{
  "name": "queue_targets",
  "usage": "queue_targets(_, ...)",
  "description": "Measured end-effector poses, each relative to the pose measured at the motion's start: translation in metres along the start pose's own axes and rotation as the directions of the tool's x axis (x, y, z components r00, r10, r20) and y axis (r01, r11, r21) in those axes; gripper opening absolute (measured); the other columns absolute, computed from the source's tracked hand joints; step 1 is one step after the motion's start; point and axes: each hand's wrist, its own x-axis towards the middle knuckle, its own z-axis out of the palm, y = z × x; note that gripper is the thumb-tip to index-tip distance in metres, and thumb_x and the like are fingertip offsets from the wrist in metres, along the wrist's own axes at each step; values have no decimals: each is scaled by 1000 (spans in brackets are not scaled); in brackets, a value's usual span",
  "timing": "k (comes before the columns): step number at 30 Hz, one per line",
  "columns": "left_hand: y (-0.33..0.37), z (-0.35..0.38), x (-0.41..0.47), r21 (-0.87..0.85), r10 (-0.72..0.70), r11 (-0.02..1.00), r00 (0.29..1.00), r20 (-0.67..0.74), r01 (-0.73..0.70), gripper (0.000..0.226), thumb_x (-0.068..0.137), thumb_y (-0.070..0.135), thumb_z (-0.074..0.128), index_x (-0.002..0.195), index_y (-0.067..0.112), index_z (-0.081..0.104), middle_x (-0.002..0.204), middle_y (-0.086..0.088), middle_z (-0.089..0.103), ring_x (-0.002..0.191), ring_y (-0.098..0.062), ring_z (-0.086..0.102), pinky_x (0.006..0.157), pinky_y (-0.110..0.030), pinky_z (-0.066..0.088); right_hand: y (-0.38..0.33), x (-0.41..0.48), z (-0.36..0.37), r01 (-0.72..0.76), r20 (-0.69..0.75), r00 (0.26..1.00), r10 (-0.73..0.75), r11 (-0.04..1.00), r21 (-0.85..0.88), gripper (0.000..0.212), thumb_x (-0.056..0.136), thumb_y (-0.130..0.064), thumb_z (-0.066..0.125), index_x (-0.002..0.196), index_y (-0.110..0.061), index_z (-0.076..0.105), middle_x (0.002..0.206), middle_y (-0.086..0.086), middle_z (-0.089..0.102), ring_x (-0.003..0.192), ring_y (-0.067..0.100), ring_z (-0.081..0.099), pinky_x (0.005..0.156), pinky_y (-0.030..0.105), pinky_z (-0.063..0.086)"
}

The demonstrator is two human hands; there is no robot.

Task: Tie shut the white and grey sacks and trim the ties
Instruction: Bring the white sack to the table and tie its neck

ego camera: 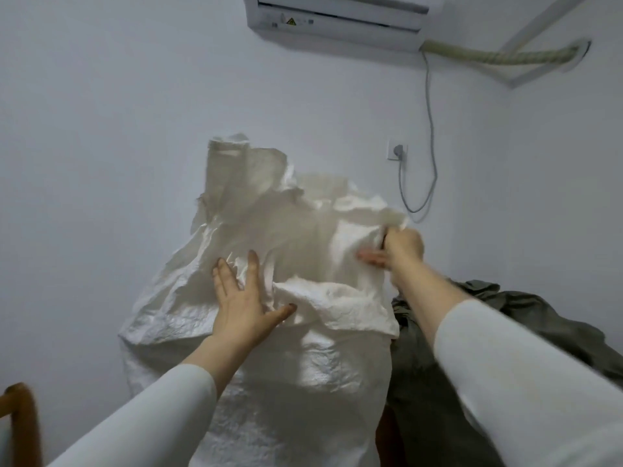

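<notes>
A tall white woven sack (303, 382) stands against the wall, its mouth loose and crumpled at the top. My left hand (241, 298) lies flat with spread fingers against the folded front of the sack's mouth. My right hand (397, 247) grips the right edge of the sack's mouth, fingers curled round the fabric; it is a little blurred. A grey sack (472, 365) slumps to the right of the white one, partly hidden behind my right arm. No tie or cutting tool shows in the head view.
The pale wall is close behind the sacks. An air conditioner (337, 15) hangs above, with a wrapped pipe (499, 53), and a cable runs down to a wall socket (397, 151). A wooden chair part (20, 423) shows at the lower left.
</notes>
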Motion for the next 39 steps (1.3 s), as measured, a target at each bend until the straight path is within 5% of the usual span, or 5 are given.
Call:
queue_targets(10,5,3,22,-13,-32,999,999,33,33,131,64,59,74,147,22,-21,155,-17,-17,145,-32,-14,117,-47,11,-39,14,-58,177,-75,978,-194,966,-190,73,61,-31,85,121,-8,51,114,2,60,95,22,59,81,35,53)
queue_targets(20,0,-12,34,167,66,983,996,56,-75,153,50,56,81,130,28,-46,156,-12,-6,142,-35,9,114,-45,22,-37,-9,3,308,219,932,-289,950,-59,20,91,-35,49,105,-23,57,99,-2,63,98,21,59,91,36,47)
queue_targets(30,-14,-4,34,415,71,892,964,257,-177,100,63,59,68,147,37,19,150,-7,29,143,-29,-2,104,-63,-22,-1,-44,91,731,676,640,-366,561,-389,95,42,-68,80,125,-34,51,133,-1,50,129,25,41,109,34,37)
queue_targets(36,-32,-8,25,36,219,976,962,-162,-217,85,55,55,75,119,10,42,116,-4,36,120,-28,35,108,-40,25,26,-35,92,606,559,795,-235,255,-753,39,91,-30,49,128,-18,48,136,4,50,125,22,47,100,29,40)
queue_targets(39,-39,-8,21,-90,225,965,953,-204,-247,118,52,44,85,143,10,19,147,-11,13,140,-25,10,118,-40,13,43,-37,75,496,546,836,-54,499,-711,53,85,-19,64,133,-8,44,137,11,49,125,28,48,101,33,41)
